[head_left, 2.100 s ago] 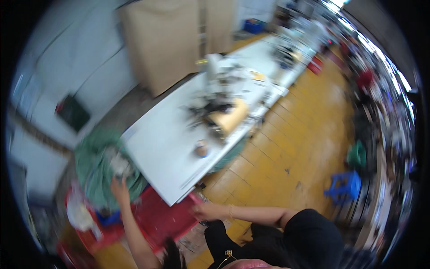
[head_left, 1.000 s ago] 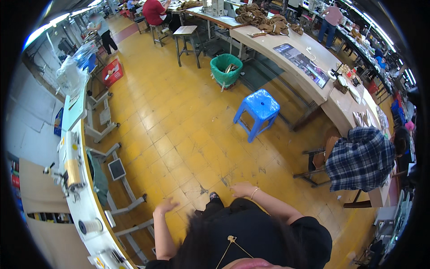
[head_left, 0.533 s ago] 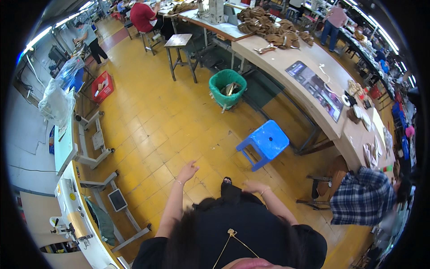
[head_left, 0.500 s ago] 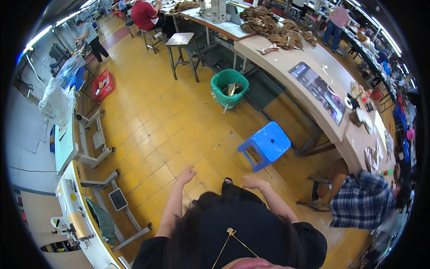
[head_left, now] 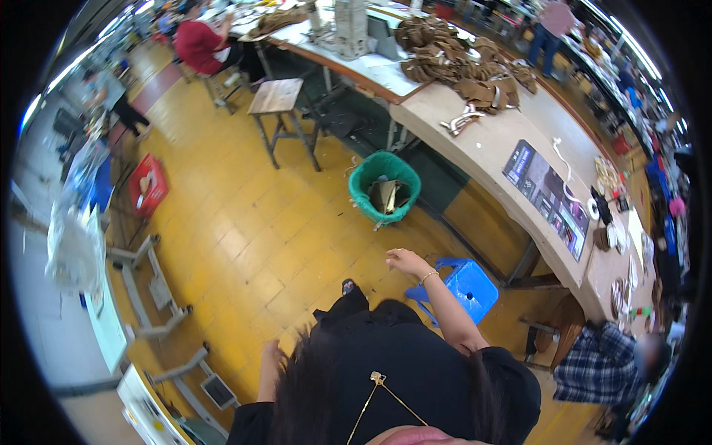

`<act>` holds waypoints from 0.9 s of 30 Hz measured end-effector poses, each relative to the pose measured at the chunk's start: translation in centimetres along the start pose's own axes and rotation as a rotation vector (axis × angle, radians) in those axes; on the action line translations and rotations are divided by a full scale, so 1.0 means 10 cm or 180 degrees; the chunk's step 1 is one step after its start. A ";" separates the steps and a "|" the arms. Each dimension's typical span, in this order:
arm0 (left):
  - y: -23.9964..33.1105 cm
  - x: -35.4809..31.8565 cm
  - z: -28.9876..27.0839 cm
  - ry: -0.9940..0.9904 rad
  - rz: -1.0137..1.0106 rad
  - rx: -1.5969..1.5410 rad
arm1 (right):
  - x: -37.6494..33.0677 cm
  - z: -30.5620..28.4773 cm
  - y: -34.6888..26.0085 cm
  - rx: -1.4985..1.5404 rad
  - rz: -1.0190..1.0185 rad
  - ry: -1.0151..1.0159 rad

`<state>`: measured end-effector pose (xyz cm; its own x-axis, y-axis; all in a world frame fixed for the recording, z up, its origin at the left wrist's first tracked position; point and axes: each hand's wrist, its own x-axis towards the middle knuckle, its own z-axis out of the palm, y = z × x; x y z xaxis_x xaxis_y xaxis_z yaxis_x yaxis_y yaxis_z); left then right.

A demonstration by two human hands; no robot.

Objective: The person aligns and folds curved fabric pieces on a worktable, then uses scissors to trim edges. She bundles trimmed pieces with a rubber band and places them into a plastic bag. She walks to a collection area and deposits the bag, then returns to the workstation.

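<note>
My right hand [head_left: 408, 262] is stretched forward over the yellow tiled floor with a thin bracelet at its wrist. Its fingers point left, loosely bent and apart, and nothing is in them. Just behind it, to the right of my forearm, stands a blue plastic stool [head_left: 475, 289], partly covered by the arm. Low at my left side hangs my left hand [head_left: 272, 356], small and blurred, with its fingers not clearly visible; no object shows at it. Beyond my right hand is a green bin [head_left: 358, 194] with scraps inside.
A long worktable [head_left: 475, 148] curves along the right, bearing a heap of brown fabric pieces [head_left: 452, 63]. Ahead stands a wooden-topped stool [head_left: 276, 96]. White benches on metal frames [head_left: 167, 326] and a red crate [head_left: 148, 185] line the left. A person in plaid [head_left: 601, 367] is at right.
I have moved forward, so the bin and blue stool appear nearer. My right hand has swung forward, and my left hand has dropped back beside my body.
</note>
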<state>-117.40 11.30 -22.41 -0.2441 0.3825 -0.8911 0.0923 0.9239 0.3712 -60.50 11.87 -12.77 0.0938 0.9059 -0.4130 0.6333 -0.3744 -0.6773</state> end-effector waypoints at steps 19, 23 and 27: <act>4.54 0.81 2.54 -0.0466 0.2043 0.3212 | 3.42 -4.04 2.61 0.0105 0.2959 0.3770; 3.86 0.63 0.96 0.0897 0.0163 0.3274 | 4.00 -3.75 2.24 0.0959 0.3930 0.3262; 4.04 0.27 1.24 0.0758 -0.0589 0.2161 | 4.02 -4.00 2.10 0.0957 0.4508 0.3690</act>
<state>-102.38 49.76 -13.05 -0.5092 0.2791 -0.8141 0.5868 0.8045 -0.0913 -12.69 48.36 -19.27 0.8624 -0.4589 -0.2137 -0.5063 -0.7806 -0.3666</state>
